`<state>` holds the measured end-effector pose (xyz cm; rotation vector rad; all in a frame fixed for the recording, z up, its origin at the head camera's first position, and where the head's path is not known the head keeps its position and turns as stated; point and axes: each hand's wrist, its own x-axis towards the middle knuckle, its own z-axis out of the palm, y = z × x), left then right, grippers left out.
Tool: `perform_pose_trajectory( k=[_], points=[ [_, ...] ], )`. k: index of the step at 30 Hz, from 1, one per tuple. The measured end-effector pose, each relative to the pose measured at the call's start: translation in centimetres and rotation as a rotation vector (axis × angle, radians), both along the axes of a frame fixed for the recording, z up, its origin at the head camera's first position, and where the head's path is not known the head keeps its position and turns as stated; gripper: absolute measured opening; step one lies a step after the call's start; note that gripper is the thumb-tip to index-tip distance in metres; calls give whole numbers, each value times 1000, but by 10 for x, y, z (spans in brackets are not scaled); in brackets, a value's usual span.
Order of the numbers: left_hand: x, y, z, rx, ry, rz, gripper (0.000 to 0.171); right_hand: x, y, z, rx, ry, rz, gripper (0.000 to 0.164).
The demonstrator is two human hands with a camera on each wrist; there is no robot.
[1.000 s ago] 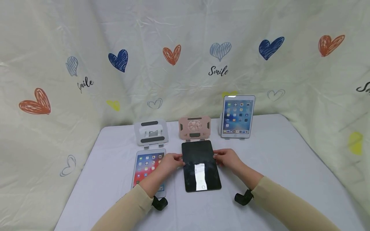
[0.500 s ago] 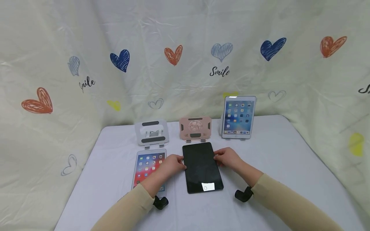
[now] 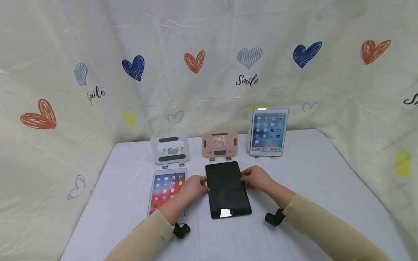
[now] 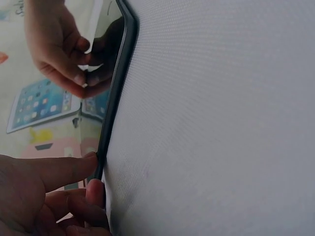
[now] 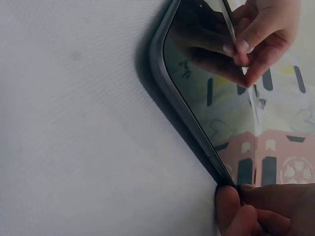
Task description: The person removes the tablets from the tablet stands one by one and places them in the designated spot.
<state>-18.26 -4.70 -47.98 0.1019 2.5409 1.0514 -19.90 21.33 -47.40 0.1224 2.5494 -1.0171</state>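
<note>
Fingers (image 4: 96, 197) of left hand (image 3: 194, 186) and right hand (image 3: 256, 177) pinch the black tablet (image 3: 228, 189), now slightly farther from the pink stand (image 3: 220, 148).

- Backdrop (image 3: 212, 21): "Smile" in black script (image 3: 246, 80), upper middle, plainly legible.
- Backdrop, left part: second "Smile" (image 3: 96, 93), slanting upward; first letter distorted.
- Backdrop, far right: script fragment (image 3: 410, 99), starts with "S", rest cut off by frame edge.
- Upright white tablet (image 3: 269, 132): screen icons, lettering too small to read.
- Flat white tablet (image 3: 167, 186): icons likewise illegible.
- Black tablet (image 3: 228, 190): script reflected in glass, right wrist view; unreadable.
</note>
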Motion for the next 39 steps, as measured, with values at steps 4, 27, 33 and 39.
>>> perform_pose_trajectory(
  k=[4,27,33,39],
  points=[
    [0,-1,-2,9,-4,10,55,-1,0,-1,5,7,9,36],
    [1,-2,-5,-35,-13,34,58,0,11,-3,28,56,64,35],
    [2,-3,-3,-52,-11,36,59,3,10,-3,43,53,69,36],
    [3,-1,-2,-54,-7,35,59,3,10,-2,63,73,87,36]
  ],
)
